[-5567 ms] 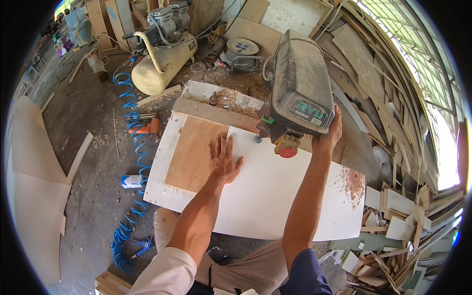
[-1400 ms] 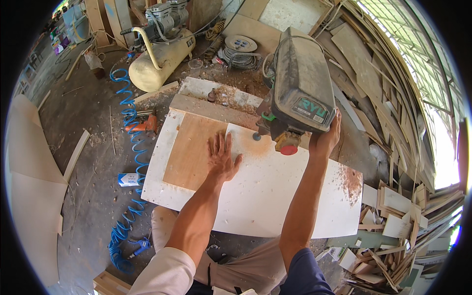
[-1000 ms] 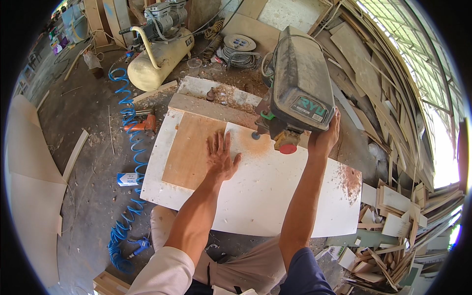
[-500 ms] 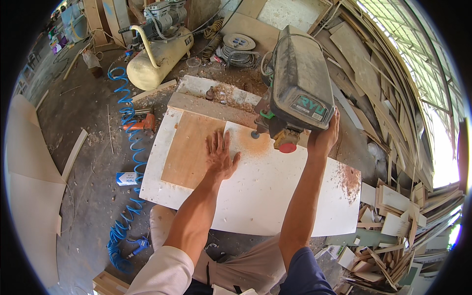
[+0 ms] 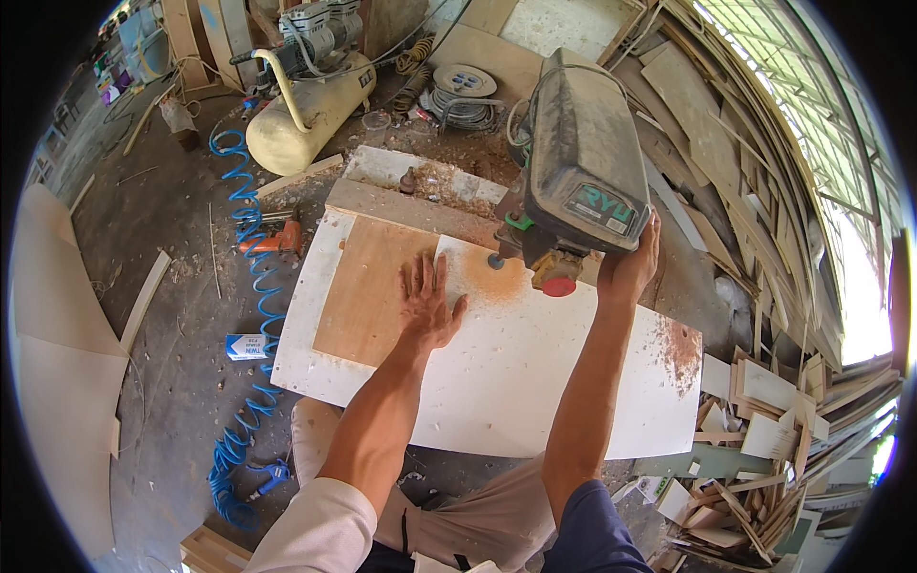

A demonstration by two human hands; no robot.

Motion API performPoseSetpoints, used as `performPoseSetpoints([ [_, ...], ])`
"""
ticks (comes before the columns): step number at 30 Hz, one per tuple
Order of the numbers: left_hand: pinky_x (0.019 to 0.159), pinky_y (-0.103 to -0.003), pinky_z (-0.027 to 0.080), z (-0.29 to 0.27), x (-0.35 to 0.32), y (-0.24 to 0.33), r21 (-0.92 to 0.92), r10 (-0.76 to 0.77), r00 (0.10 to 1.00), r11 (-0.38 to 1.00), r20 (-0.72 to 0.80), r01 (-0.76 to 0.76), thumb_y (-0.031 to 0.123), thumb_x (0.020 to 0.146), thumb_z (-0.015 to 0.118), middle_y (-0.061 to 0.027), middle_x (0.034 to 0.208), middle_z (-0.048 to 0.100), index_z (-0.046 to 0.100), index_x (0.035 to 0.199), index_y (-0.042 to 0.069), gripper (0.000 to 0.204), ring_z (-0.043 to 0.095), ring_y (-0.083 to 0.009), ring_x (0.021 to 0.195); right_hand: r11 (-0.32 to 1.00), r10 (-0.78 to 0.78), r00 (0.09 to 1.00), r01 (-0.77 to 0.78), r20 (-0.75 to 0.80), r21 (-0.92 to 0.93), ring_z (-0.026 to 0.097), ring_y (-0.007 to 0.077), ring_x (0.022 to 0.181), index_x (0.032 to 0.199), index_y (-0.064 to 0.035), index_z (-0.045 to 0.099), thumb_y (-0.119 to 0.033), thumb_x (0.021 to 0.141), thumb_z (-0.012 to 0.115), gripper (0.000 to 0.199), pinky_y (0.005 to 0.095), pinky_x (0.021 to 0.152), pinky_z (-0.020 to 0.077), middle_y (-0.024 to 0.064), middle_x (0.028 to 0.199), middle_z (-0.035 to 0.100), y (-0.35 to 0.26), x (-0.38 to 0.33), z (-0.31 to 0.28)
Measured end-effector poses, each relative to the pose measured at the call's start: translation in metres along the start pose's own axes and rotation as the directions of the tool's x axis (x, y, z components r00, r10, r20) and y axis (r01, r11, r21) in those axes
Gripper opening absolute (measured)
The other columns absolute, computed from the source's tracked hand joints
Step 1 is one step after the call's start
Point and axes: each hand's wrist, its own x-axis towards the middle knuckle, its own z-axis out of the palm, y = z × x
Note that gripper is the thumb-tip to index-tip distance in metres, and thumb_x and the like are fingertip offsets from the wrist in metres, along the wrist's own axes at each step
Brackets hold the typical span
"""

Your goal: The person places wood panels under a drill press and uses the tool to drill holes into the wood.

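Observation:
My left hand point(image 5: 430, 304) lies flat with its fingers spread across a brown wooden panel point(image 5: 368, 286) and the white board point(image 5: 516, 372) beside it. My right hand point(image 5: 630, 263) wraps round the right side of the drill press point(image 5: 587, 158), low on its dark, dusty housing; some fingers are hidden behind it. A round, dark drill bit point(image 5: 496, 260) sits under the press at the board's surface, ringed by tan sawdust point(image 5: 487, 284). On the front of the press is a red button point(image 5: 559, 286). A wooden strip point(image 5: 401, 212) runs along the panel's far edge.
A cream air compressor point(image 5: 310, 115) stands at the far left. Its coiled blue hose point(image 5: 250, 229) runs past an orange nail gun point(image 5: 277, 239) and a small box point(image 5: 246, 347). Wood offcuts point(image 5: 755, 449) are heaped at the right. A cable reel point(image 5: 465, 86) lies behind.

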Motion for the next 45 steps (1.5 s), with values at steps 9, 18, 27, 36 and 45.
performPoseSetpoints([
  [9,0.125,-0.053,0.001,0.002,0.001,0.001,0.008,-0.002,1.0,1.0,-0.008,0.002,0.057,0.098,0.044,-0.0193,0.167,0.013,0.008,0.161,0.007,0.088,0.006,-0.0343,0.156,1.0,-0.009,1.0,0.009,-0.002,0.0,0.06,0.0112,0.099,0.116,-0.0069,0.061,-0.024,0.109,0.047,0.023,0.0293,0.091,0.0477,0.0011,0.104,0.064,-0.001,-0.001,0.0],
  [18,0.125,-0.053,0.001,0.003,0.0,0.0,0.003,-0.001,1.0,1.0,-0.011,0.001,0.057,0.098,0.044,-0.0195,0.166,0.014,0.008,0.161,0.007,0.088,0.006,-0.0349,0.155,1.0,-0.013,1.0,0.012,0.028,0.021,0.06,0.0112,0.098,0.115,-0.0068,0.061,-0.025,0.109,0.048,0.023,0.0296,0.091,0.0478,0.001,0.104,0.064,0.002,0.0,-0.006],
  [27,0.125,-0.054,0.001,0.003,0.0,-0.001,-0.012,-0.001,1.0,1.0,-0.015,0.001,0.056,0.098,0.045,-0.0201,0.166,0.013,0.007,0.161,0.007,0.088,0.005,-0.0354,0.155,0.915,-0.194,0.968,0.236,0.158,-0.327,0.061,0.0131,0.096,0.111,-0.0071,0.061,-0.025,0.108,0.048,0.023,0.0312,0.087,0.0505,0.0016,0.102,0.064,0.02,0.029,-0.019],
  [36,0.124,-0.055,0.002,-0.002,0.001,0.009,-0.016,0.001,1.0,1.0,0.017,-0.001,0.056,0.098,0.045,-0.0209,0.166,0.012,0.006,0.161,0.006,0.09,0.006,-0.0356,0.155,0.953,0.251,0.947,-0.279,0.202,0.121,0.044,0.0077,0.069,0.077,-0.0175,0.043,-0.02,0.106,0.044,0.03,0.0256,0.068,0.0428,-0.0068,0.075,0.042,0.065,0.154,-0.054],
  [45,0.124,-0.055,0.002,0.003,0.0,-0.001,-0.014,0.002,1.0,1.0,-0.018,-0.003,0.056,0.098,0.046,-0.0223,0.165,0.014,0.008,0.161,0.006,0.089,0.008,-0.0373,0.155,0.868,-0.133,0.976,0.199,0.172,-0.456,0.056,0.0114,0.09,0.11,-0.0059,0.059,-0.031,0.107,0.045,0.029,0.0286,0.082,0.0475,0.0013,0.097,0.059,0.02,0.052,-0.03],
])
